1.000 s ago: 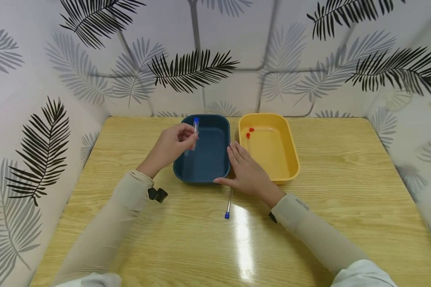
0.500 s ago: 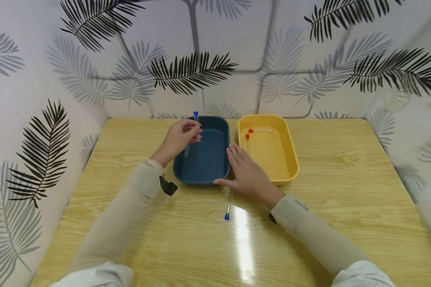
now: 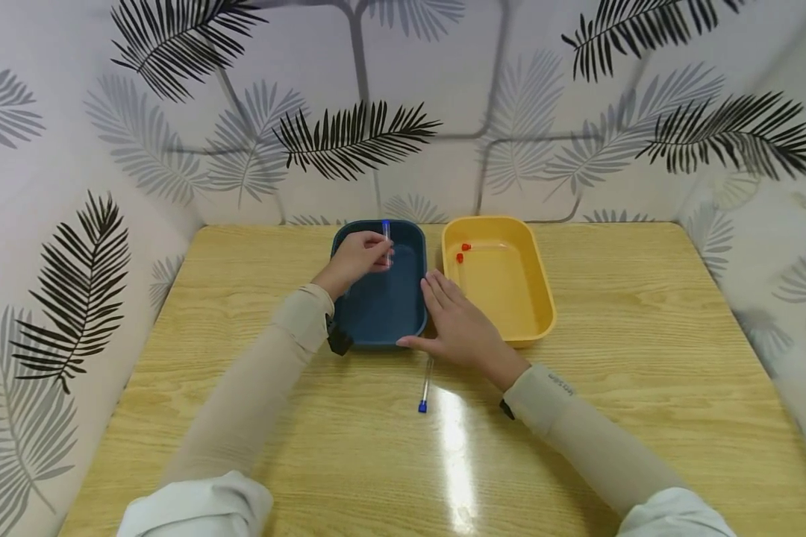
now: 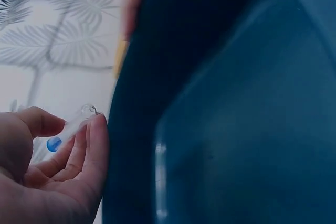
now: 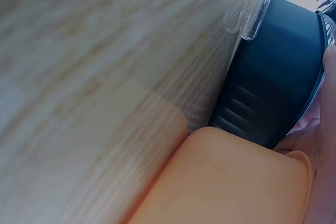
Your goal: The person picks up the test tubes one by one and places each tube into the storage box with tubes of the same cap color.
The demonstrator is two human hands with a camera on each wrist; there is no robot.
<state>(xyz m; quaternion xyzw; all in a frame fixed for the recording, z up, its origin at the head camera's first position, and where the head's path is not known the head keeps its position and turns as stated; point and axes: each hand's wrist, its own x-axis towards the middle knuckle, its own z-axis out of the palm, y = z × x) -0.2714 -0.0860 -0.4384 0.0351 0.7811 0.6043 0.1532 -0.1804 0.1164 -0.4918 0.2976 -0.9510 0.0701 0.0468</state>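
Observation:
My left hand [image 3: 360,261] pinches a clear test tube [image 3: 387,250] with a blue cap between thumb and fingers, above the dark blue tray [image 3: 349,337]. In the left wrist view, the tube's rounded clear end [image 4: 88,110] shows at the fingertips beside the tray's wall. My right hand [image 3: 460,324] lies with its fingers straight against the blue tray's right side, thumb at the near corner. A second blue-capped test tube [image 3: 425,388] lies on the table just in front of that hand, partly hidden by it.
A yellow tray [image 3: 544,324] stands right of the blue one, holding two small red caps [image 3: 466,247]. Both trays sit on a wooden table [image 3: 645,358] near its back edge, before a leaf-patterned backdrop [image 3: 443,89].
My left hand has moved right and slightly away, farther over the blue tray, still pinching the test tube. The right hand has stayed in place.

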